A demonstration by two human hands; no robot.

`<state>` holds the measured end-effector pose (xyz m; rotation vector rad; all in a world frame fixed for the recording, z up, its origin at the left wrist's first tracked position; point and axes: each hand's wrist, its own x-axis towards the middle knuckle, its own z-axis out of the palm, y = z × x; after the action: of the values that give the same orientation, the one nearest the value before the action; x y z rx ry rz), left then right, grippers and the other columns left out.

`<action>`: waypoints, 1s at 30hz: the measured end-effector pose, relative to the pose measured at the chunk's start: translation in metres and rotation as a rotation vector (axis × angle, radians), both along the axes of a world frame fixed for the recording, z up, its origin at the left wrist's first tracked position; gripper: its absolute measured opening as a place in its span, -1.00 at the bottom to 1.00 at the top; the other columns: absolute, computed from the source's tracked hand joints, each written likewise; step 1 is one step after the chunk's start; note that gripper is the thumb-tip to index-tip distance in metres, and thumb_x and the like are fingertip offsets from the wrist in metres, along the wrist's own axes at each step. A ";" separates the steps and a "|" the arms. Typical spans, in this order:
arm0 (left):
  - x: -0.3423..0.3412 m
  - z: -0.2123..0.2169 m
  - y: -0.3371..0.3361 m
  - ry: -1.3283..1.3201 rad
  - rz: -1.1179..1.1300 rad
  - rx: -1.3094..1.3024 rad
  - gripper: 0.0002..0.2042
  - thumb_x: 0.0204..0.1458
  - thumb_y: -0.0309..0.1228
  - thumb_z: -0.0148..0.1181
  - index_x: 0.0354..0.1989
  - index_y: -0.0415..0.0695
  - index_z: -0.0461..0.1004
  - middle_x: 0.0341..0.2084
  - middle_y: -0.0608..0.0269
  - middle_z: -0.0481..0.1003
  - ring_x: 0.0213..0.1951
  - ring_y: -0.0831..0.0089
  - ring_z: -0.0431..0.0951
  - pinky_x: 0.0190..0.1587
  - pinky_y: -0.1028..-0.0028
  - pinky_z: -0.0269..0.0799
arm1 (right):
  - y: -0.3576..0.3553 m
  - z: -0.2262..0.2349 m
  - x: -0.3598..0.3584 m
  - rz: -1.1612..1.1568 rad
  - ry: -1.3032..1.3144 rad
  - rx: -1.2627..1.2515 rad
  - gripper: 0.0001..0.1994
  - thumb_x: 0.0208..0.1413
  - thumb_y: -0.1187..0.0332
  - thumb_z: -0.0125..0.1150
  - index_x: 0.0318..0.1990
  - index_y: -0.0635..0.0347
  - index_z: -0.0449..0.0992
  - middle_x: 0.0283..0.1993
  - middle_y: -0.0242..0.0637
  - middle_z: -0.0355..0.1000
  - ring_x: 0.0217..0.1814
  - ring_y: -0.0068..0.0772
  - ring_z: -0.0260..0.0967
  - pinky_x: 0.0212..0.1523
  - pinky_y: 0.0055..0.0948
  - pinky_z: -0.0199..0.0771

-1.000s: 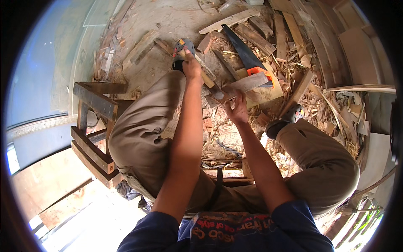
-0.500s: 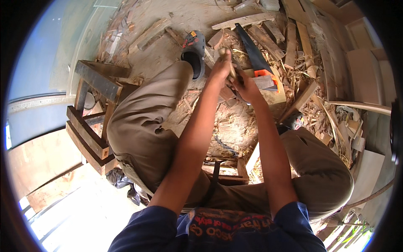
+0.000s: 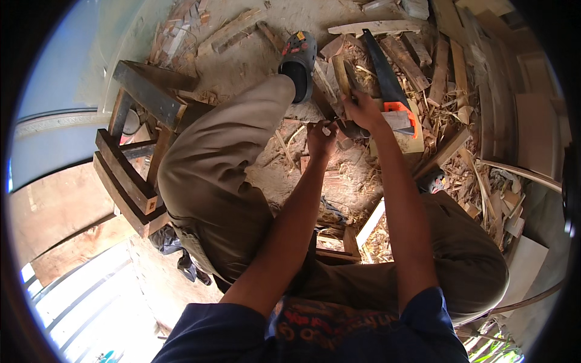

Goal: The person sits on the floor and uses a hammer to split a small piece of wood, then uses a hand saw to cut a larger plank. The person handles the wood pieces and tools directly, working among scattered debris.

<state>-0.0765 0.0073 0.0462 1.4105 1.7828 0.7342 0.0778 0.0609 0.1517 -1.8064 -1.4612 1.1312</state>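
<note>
Toward the middle of the floor (image 3: 239, 69), between the grey clog (image 3: 301, 54) and the handsaw (image 3: 385, 69), now holding the wooden-handled tool (image 3: 342, 78) in the right hand (image 3: 365, 113), after a grip by the left a second ago. Pointing the handle at the floor's far edge, with the dark metal head (image 3: 352, 129) on the near side. Curling the left hand (image 3: 321, 140) narrow just left of that head; cannot tell whether closed on anything. Seems to mean a change of grip, with control passed to the right and the left freed from the handle. Partly hiding the pale board (image 3: 397, 120) behind the right wrist, in front of the saw's orange grip
</note>
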 end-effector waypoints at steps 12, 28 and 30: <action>0.004 0.023 -0.012 -0.081 0.050 -0.008 -0.72 -0.24 -0.42 0.49 -0.28 -0.08 0.61 -0.25 0.15 0.60 -0.20 0.18 0.59 -0.10 0.24 0.52 | 0.028 -0.021 -0.020 0.051 0.184 -0.252 -0.61 0.26 0.13 0.13 -0.06 0.36 0.50 -0.44 -0.23 0.53 -0.50 -0.42 0.50 -0.39 -0.35 0.49; -0.003 0.022 -0.008 -0.109 0.087 -0.006 -0.84 -0.07 -0.41 0.37 -0.28 -0.11 0.65 -0.27 0.08 0.60 -0.21 0.20 0.64 -0.13 0.31 0.53 | 0.011 -0.033 -0.043 -0.032 0.121 -0.012 -0.53 0.27 -0.03 0.14 -0.19 0.33 0.38 -0.51 -0.30 0.43 -0.51 -0.51 0.40 -0.46 -0.43 0.38; -0.008 0.024 -0.012 -0.109 0.002 0.038 -0.69 -0.08 -0.38 0.39 -0.12 -0.13 0.58 -0.15 0.06 0.55 -0.11 0.17 0.59 -0.03 0.23 0.49 | 0.011 -0.029 -0.044 0.012 0.085 0.026 -0.51 0.27 -0.05 0.13 -0.19 0.33 0.38 -0.51 -0.31 0.42 -0.52 -0.51 0.39 -0.46 -0.43 0.38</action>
<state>-0.0850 -0.0044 0.0704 1.3665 1.6947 0.8340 0.0343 0.0718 0.1229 -1.7126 -1.4329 1.1747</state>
